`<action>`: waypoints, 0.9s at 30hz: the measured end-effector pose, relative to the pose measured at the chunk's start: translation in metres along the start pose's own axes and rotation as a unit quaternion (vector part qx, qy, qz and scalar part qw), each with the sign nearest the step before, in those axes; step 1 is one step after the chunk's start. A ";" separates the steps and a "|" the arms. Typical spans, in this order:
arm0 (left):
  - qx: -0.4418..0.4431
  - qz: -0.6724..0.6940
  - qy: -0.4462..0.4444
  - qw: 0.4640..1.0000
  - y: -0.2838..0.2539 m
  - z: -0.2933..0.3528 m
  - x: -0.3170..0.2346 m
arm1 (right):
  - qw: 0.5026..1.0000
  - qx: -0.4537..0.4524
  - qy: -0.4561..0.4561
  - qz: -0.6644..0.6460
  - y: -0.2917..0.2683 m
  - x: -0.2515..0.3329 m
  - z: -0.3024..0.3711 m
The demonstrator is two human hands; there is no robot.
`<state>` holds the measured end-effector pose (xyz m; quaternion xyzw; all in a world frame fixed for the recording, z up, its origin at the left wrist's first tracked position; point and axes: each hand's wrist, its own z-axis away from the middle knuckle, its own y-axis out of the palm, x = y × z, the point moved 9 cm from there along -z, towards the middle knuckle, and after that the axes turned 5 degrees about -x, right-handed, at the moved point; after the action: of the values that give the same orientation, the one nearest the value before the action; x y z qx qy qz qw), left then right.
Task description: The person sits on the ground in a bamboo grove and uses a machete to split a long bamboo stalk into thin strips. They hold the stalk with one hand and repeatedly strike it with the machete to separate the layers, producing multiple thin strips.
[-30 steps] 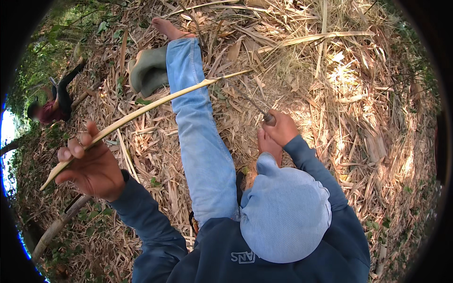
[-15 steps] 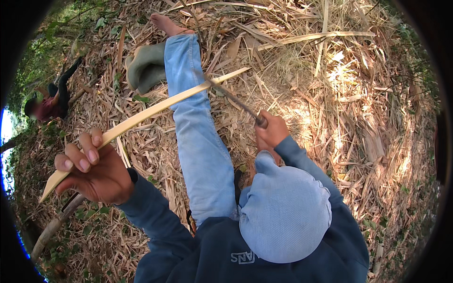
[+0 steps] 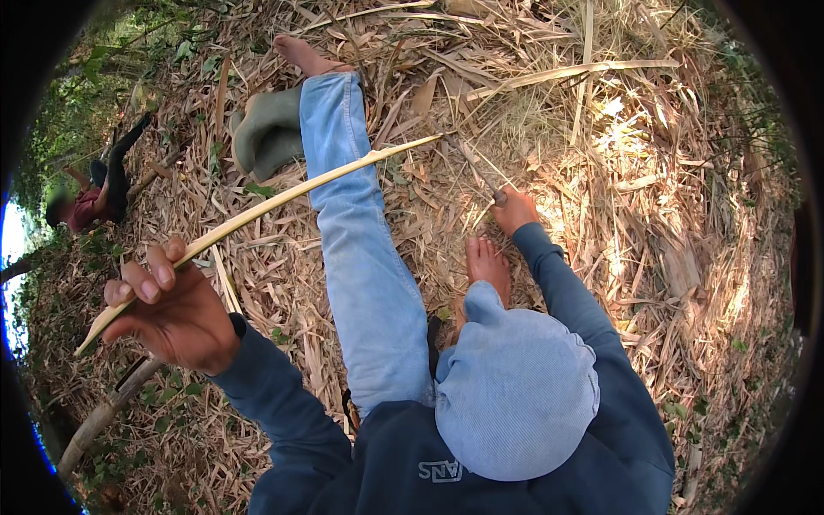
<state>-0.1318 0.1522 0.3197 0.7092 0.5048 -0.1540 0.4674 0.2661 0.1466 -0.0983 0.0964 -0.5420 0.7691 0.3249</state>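
A long pale bamboo strip (image 3: 266, 205) slants over my outstretched left leg. Near its lower end, my left hand (image 3: 176, 316) is closed on it, with the thumb below and the fingers above. My right hand (image 3: 517, 211) grips the dark handle of a knife (image 3: 477, 168), whose blade points away and to the left. The blade's tip lies beside the far end of the strip; whether they touch, I cannot tell. Thin slivers show along the strip's far part and beside the blade.
My jeans-clad left leg (image 3: 365, 283) and bent right knee (image 3: 524, 390) frame the work. A green rubber boot (image 3: 270, 129) lies beyond the shin. Dry bamboo shavings (image 3: 635, 283) cover the ground. Another person (image 3: 94, 193) is at the far left, near a wooden pole (image 3: 103, 421).
My right hand and the knife have moved away from me and to the right, along the strip to its far end. The strip has rolled slightly in my left hand.
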 end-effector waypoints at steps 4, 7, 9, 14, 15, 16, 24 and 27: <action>-0.019 -0.057 0.045 0.997 0.000 -0.010 -0.004 | 0.998 0.004 0.069 0.006 0.007 -0.047 -0.024; -0.052 -0.168 0.135 0.975 0.008 -0.002 -0.028 | 0.997 0.034 0.056 -0.044 -0.007 -0.016 -0.002; -0.035 -0.117 0.084 0.989 0.006 0.003 -0.024 | 0.996 0.031 0.008 -0.081 -0.017 0.002 0.019; -0.085 -0.098 0.071 0.989 0.013 0.018 -0.021 | 0.969 0.047 -0.211 -0.123 -0.055 0.123 0.095; -0.125 -0.114 0.072 0.983 0.017 0.021 -0.019 | 0.957 0.045 -0.252 -0.139 -0.061 0.139 0.106; -0.165 -0.131 0.074 0.975 0.021 0.023 -0.017 | 0.942 0.044 -0.294 -0.155 -0.066 0.153 0.115; -0.183 -0.142 0.086 0.969 0.025 0.036 -0.020 | 0.959 0.072 -0.252 -0.111 -0.062 0.151 0.118; -0.187 -0.147 0.086 0.968 0.034 0.037 -0.017 | 0.963 0.010 -0.252 -0.096 -0.063 0.131 0.101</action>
<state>-0.1006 0.1103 0.3289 0.5381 0.6615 -0.0625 0.5186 0.1825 0.1205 0.0560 0.3420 -0.5870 0.6904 0.2486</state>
